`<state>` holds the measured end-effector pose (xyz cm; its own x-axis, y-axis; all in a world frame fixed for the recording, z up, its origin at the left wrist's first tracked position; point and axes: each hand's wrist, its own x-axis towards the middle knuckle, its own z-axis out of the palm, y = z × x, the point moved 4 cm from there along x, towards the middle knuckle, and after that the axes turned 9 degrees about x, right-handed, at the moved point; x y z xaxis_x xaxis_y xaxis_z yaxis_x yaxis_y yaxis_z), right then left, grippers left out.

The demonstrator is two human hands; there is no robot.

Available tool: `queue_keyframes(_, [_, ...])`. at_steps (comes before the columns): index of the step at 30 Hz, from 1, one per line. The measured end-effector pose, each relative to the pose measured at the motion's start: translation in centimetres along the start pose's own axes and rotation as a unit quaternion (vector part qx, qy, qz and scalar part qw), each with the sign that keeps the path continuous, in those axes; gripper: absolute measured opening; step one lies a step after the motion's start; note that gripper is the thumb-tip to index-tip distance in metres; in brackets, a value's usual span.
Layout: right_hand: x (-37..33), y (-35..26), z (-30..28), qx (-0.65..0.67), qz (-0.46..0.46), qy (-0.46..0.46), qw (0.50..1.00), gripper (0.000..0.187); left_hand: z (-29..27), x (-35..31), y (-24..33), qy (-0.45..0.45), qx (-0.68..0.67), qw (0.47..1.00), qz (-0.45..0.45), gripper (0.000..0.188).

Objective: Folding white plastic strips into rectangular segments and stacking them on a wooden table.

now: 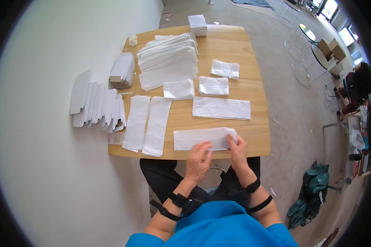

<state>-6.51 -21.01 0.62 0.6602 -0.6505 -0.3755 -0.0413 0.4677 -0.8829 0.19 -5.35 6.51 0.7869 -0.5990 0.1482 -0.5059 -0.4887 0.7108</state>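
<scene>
A long folded white sheet (198, 139), thin like paper or soft plastic, lies along the near edge of the table. Its right end is lifted and slightly bent, pinched between the thumb and fingers of my right hand (238, 151). Over the sheet's near edge is my left hand (199, 161), fingers apart and a little blurred, with nothing visible in it; whether it touches the sheet I cannot tell. Just beyond lies another long folded white sheet (221, 108). Further off are small folded white packets (213, 86), and two long white strips (156, 125) lie to the left.
A fanned pile of white sheets (167, 59) covers the table's far left. Stacked white cards (198, 25) stand at the far edge. Flat white cartons (98, 105) lean by the wall at left. Stools (307, 32) and a seated person (355, 88) are at right.
</scene>
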Motion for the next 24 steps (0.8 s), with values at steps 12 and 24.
queue_keyframes(12, [2.8,-1.7,-8.4,-0.056,-0.014,0.064,0.996,0.026,1.8,0.7,-5.4,-0.169,0.25,0.948,0.099,0.082])
queue_keyframes(24, [4.0,-0.9,-11.3,-0.081,-0.026,0.112,0.99,0.023,2.7,0.3,-6.3,-0.19,0.249,0.941,0.131,0.072])
